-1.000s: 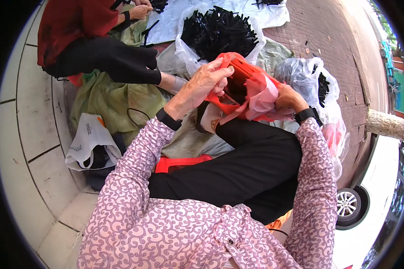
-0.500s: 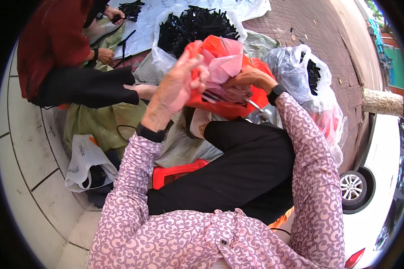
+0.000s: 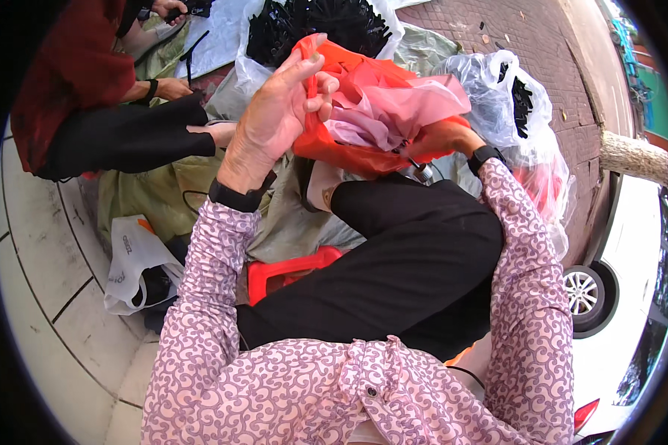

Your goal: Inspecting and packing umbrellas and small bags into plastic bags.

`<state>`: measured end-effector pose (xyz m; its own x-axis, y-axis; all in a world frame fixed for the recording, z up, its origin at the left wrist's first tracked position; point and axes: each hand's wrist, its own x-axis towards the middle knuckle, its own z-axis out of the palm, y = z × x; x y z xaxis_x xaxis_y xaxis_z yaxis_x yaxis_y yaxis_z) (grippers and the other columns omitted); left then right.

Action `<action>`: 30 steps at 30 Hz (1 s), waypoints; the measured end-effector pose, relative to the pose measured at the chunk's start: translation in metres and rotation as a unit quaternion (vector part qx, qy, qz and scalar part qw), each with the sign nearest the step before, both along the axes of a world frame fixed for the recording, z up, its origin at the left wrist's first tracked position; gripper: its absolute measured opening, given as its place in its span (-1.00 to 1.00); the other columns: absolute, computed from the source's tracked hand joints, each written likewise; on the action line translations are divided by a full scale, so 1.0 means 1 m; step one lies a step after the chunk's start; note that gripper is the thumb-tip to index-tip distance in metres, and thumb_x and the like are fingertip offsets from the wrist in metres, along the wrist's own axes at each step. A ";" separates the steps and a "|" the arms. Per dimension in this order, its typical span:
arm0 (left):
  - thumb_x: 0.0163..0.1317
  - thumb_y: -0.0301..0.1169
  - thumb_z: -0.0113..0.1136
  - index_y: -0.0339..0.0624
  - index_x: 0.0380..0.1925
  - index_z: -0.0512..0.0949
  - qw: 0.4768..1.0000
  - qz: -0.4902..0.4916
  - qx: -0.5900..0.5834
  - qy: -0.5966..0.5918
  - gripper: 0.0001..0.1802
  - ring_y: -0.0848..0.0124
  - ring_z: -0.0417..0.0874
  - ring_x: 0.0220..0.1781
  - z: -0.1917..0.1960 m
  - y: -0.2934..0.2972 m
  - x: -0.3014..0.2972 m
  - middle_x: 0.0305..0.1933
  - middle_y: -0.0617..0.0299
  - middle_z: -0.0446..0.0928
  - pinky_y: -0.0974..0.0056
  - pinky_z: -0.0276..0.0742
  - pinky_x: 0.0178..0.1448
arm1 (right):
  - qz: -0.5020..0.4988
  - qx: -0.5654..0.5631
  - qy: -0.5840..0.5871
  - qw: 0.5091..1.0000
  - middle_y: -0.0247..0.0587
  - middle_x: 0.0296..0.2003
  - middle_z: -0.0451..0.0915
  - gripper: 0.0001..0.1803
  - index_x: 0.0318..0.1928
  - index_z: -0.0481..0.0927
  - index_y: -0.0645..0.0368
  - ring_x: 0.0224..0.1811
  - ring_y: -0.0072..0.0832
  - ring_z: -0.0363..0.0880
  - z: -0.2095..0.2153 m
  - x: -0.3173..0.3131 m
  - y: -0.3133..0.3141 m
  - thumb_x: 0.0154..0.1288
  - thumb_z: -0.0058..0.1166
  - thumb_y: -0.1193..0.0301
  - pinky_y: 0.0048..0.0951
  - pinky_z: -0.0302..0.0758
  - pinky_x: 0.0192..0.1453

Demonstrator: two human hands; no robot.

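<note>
My left hand (image 3: 278, 111) is raised with its fingers curled round the handle of a red plastic bag (image 3: 352, 157), pulling it up. The bag hangs above my knees with its mouth spread. Thin, crumpled pink material (image 3: 404, 104) fills the opening and stands out over the right side. My right hand (image 3: 444, 139) reaches into the bag's right side, against the pink material; its fingers are mostly hidden, so its grip is unclear. Below that hand, a small shiny metal piece (image 3: 423, 172) shows by the bag's lower edge.
A clear bag of black strip-like pieces (image 3: 315, 26) stands beyond the red bag. More clear plastic bags (image 3: 497, 89) sit at right. At left a person in dark red (image 3: 74, 67) handles black pieces. A red stool (image 3: 293, 271) and a white bag (image 3: 137, 259) lie nearer; a white car (image 3: 623, 274) is far right.
The pink material has spread out to the right across the bag's opening. My right hand has moved right and slightly down; my left hand has shifted slightly left, still on the handle.
</note>
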<state>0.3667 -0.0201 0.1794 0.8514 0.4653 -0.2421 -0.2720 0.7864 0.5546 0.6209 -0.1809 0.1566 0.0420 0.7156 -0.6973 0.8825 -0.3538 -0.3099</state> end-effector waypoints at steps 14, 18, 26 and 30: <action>0.27 -0.32 0.16 -0.08 0.30 0.20 0.999 -0.043 0.014 -0.013 -0.38 0.62 0.34 -0.49 0.004 -0.006 0.019 -0.34 0.30 0.42 0.42 0.39 -0.31 | -0.036 0.151 0.103 0.983 -0.11 -0.45 0.60 -0.63 -0.10 0.61 0.18 -0.41 -0.30 0.58 -0.086 0.027 -0.113 0.00 0.15 0.44 -0.32 0.47 -0.29; 0.27 -0.32 0.15 -0.06 0.34 0.16 0.997 -0.025 0.057 0.050 -0.35 0.63 0.32 -0.51 0.002 -0.006 -0.009 -0.34 0.30 0.44 0.43 0.39 -0.31 | -0.266 0.028 0.206 0.941 -0.31 -0.49 0.56 -0.63 -0.05 0.61 0.24 -0.47 -0.57 0.49 -0.035 -0.013 -0.064 0.08 0.10 0.42 -0.45 0.47 -0.36; 0.32 -0.31 0.09 -0.01 0.35 0.19 0.994 -0.046 0.076 0.063 -0.40 0.70 0.25 -0.53 0.006 -0.010 -0.023 -0.32 0.35 0.45 0.52 0.34 -0.33 | -0.171 0.103 0.107 0.974 -0.13 -0.51 0.59 -0.63 0.00 0.58 0.19 -0.55 -0.50 0.54 -0.015 -0.003 -0.052 0.16 0.07 0.38 -0.44 0.45 -0.46; 0.30 -0.36 0.11 0.00 0.32 0.22 0.996 -0.046 0.056 0.053 -0.42 0.68 0.28 -0.52 0.007 -0.007 -0.026 -0.31 0.31 0.46 0.50 0.38 -0.35 | -0.197 0.031 0.088 0.976 -0.09 -0.57 0.59 -0.67 -0.06 0.61 0.17 -0.59 -0.49 0.55 -0.002 -0.002 -0.054 0.15 0.06 0.39 -0.41 0.46 -0.49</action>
